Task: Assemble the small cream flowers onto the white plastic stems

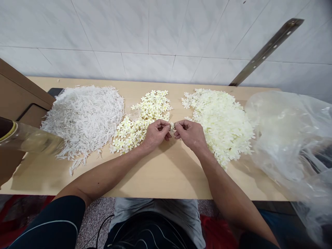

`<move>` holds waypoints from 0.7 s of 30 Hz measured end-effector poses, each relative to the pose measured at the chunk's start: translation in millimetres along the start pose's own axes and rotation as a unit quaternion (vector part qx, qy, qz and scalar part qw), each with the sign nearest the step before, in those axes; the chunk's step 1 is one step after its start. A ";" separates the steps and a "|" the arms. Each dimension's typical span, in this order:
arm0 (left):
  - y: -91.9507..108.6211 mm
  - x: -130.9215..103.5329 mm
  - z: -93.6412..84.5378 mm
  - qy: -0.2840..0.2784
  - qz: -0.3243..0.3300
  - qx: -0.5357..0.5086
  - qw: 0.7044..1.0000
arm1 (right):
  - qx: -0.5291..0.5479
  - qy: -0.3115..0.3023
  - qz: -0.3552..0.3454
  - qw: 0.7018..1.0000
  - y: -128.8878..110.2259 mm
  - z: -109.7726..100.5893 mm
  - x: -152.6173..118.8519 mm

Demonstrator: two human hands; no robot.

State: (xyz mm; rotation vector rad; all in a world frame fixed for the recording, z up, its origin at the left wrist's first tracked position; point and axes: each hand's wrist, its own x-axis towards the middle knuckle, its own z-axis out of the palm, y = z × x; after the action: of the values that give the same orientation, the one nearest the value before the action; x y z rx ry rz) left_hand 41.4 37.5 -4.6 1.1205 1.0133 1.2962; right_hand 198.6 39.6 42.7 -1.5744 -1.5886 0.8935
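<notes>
My left hand (156,134) and my right hand (191,134) meet over the middle of the table, both pinched closed, thumb against fingers. Between their fingertips shows a small pale artificial flower (172,128), which my right fingers grip. What my left fingertips pinch is too small to make out. Beside my left hand lies a loose spread of artificial flowers with yellow centres (150,107). To the right of my right hand is a larger heap of pale cream artificial flowers (223,121). A big heap of thin white stamen-like pieces (86,114) lies farther left.
A clear plastic bag (287,131) bulges over the table's right end. At the left stand a cardboard box (23,88) and a transparent bottle-like container (38,140). Behind the wooden table (166,180) is a tiled wall (160,38) with a slotted metal strip (267,52) leaning on it.
</notes>
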 end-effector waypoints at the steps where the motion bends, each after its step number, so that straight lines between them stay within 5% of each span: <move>1: 0.1 -0.1 -0.1 0.002 0.001 0.000 1.000 | 0.001 0.001 0.000 1.000 0.2 -0.2 0.0; 21: 1.4 0.9 0.1 -0.010 -0.009 -0.010 1.000 | 0.001 0.023 0.000 1.000 2.4 3.2 0.0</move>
State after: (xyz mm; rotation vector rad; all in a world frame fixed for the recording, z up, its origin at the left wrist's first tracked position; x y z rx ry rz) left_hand 41.3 38.3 -3.2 1.1046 0.9920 1.2766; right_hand 197.1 39.6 39.0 -1.5829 -1.5538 0.8524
